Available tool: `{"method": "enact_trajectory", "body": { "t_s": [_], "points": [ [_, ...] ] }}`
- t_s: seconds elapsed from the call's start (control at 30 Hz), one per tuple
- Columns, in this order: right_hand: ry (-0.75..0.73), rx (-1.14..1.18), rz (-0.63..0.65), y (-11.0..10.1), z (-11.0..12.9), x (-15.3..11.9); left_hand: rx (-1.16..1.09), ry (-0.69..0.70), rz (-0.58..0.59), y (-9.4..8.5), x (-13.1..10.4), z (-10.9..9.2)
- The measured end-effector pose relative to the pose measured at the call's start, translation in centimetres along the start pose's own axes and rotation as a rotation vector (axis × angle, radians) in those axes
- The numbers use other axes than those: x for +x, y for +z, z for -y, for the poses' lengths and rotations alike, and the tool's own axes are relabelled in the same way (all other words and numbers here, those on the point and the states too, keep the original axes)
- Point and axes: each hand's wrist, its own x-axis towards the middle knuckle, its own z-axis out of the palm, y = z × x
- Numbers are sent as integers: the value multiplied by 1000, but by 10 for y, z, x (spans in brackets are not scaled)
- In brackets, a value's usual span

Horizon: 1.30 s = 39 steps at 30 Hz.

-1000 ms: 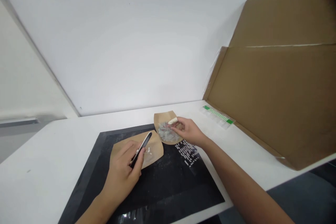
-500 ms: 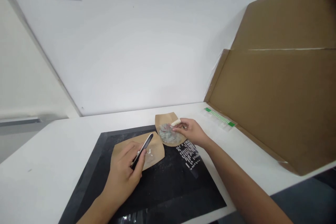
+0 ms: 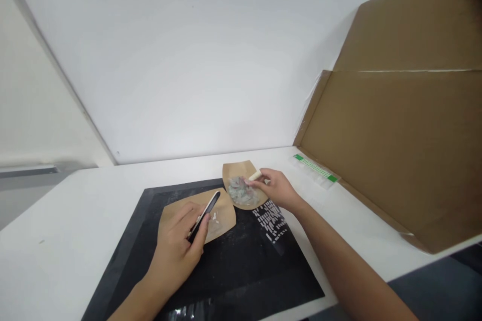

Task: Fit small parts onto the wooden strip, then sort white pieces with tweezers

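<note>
My left hand (image 3: 178, 241) is closed around a slim black bar with a white edge (image 3: 206, 213), which slants up to the right. This hand is over a brown paper sheet or tray (image 3: 222, 203) with a few small white pieces (image 3: 214, 216) on it. My right hand (image 3: 273, 185) hovers at a second brown paper tray (image 3: 237, 168), which holds a pile of crumpled greyish, see-through bits (image 3: 241, 190). A cream sleeve like a finger cot (image 3: 255, 175) covers its index finger. The thumb and index finger are close together; what may be between them is too small to make out.
Both papers lie on a black mat (image 3: 244, 271) on a white table (image 3: 113, 183). Rows of small white strips (image 3: 270, 220) lie at the mat's right. Further right are a green-and-clear strip (image 3: 315, 168) and a tall cardboard panel (image 3: 395, 135). A white wall (image 3: 207, 70) stands behind.
My right index finger in its sleeve has shifted slightly and the fingers have tilted a little over the pile. My left hand keeps its hold, nearly still.
</note>
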Motion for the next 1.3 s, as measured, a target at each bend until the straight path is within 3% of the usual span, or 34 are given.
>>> {"method": "enact_trajectory", "body": {
  "t_s": [0.13,0.27,0.43,0.63,1.3],
  "points": [
    [-94,-175,-63,-2,5,-3,3,-3,2,1,-2,3],
    [-125,-388,-14,-2,1,-3,-14,-5,21,1,-3,4],
    [24,-170,41,0,-8,0,-14,-23,25,1,-2,5],
    [95,-60,65,-2,-13,0,16,-2,17,-1,-1,1],
    [22,91,-101,-3,-8,3,-40,-6,32,0,-2,3]
  ]
}}
